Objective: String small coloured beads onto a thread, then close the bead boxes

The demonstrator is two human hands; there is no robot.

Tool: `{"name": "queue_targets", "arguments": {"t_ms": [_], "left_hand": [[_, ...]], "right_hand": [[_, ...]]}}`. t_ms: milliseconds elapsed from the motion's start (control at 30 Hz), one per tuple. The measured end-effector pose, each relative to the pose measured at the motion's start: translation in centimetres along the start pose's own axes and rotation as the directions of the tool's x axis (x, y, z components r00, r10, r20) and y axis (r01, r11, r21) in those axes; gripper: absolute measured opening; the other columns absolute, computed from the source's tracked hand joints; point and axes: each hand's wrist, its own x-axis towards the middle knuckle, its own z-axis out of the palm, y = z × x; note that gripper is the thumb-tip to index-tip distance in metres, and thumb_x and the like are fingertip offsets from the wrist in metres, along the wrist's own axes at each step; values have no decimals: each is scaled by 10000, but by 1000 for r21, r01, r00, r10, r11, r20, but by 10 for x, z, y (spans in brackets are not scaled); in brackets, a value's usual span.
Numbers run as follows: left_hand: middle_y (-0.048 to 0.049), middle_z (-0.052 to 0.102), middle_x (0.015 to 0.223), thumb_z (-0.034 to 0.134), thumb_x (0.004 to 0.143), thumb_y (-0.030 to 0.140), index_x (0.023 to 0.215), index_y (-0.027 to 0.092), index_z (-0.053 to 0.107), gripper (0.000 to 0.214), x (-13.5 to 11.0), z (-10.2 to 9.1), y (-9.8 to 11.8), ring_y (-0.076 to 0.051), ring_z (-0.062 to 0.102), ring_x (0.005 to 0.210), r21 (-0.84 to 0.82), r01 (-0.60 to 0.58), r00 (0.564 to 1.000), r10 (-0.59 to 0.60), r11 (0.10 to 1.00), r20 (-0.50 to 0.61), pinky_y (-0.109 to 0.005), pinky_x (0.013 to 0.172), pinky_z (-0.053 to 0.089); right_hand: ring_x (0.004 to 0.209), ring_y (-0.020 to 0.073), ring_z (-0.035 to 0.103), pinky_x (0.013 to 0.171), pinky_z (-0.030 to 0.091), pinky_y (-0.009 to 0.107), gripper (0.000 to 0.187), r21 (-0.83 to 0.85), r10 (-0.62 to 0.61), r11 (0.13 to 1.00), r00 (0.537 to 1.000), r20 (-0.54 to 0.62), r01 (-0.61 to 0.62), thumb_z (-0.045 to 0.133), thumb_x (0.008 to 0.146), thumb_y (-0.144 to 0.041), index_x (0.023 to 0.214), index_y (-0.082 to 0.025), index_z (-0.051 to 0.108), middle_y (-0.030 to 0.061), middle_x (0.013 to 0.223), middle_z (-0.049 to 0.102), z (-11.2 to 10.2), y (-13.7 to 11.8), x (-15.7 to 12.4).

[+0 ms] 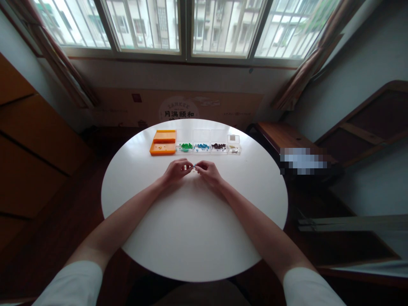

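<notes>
My left hand (178, 168) and my right hand (206, 170) meet over the white round table (191, 221), fingertips pinched together. Between the fingertips a small blue piece (194, 165) shows; its exact kind is too small to tell. Small green and pale bits are partly visible by my left fingers. Just beyond the hands stands a row of boxes: an orange box (162, 151) with its lid raised and a few small orange bits inside, then clear boxes holding green pieces (186, 146), blue pieces (202, 146) and dark brown pieces (218, 146). A smaller clear box (234, 149) with pale bits ends the row.
A printed cardboard panel (143, 108) leans below the barred window (188, 29). To the right stand a wooden bench (282, 131) and a chair-like wooden frame (360, 127). An orange-brown cabinet (35, 148) is on the left.
</notes>
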Motion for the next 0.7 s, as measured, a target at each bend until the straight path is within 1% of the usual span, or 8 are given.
{"name": "queue_targets", "arguments": {"t_ms": [267, 467, 700], "left_hand": [[-1, 601, 718, 571, 806, 268, 833, 175, 674, 142, -1, 2, -5, -58, 495, 537, -3, 2, 1000, -2, 1000, -1, -172, 538, 395], [-2, 604, 715, 571, 803, 278, 824, 173, 675, 149, 0, 1, -2, -62, 497, 535, -4, 7, 1000, -7, 1000, 7, -178, 536, 394], [0, 599, 716, 566, 810, 280, 825, 176, 671, 149, 0, 1, -2, -61, 494, 537, -11, 5, 1000, -5, 1000, 8, -174, 532, 391]], "right_hand": [[614, 125, 547, 586, 432, 243, 213, 1, 4, 1000, 1000, -3, -4, 591, 728, -329, 768, -129, 655, 38, 687, 638, 0, -2, 0], [594, 122, 540, 576, 426, 242, 220, 0, 7, 1000, 1000, -8, -7, 593, 722, -339, 749, -130, 655, 30, 660, 631, 0, -5, 0], [606, 124, 547, 579, 428, 240, 209, -8, 3, 1000, 1000, -6, -3, 592, 727, -326, 766, -131, 656, 34, 672, 636, 0, -1, 0]]}}
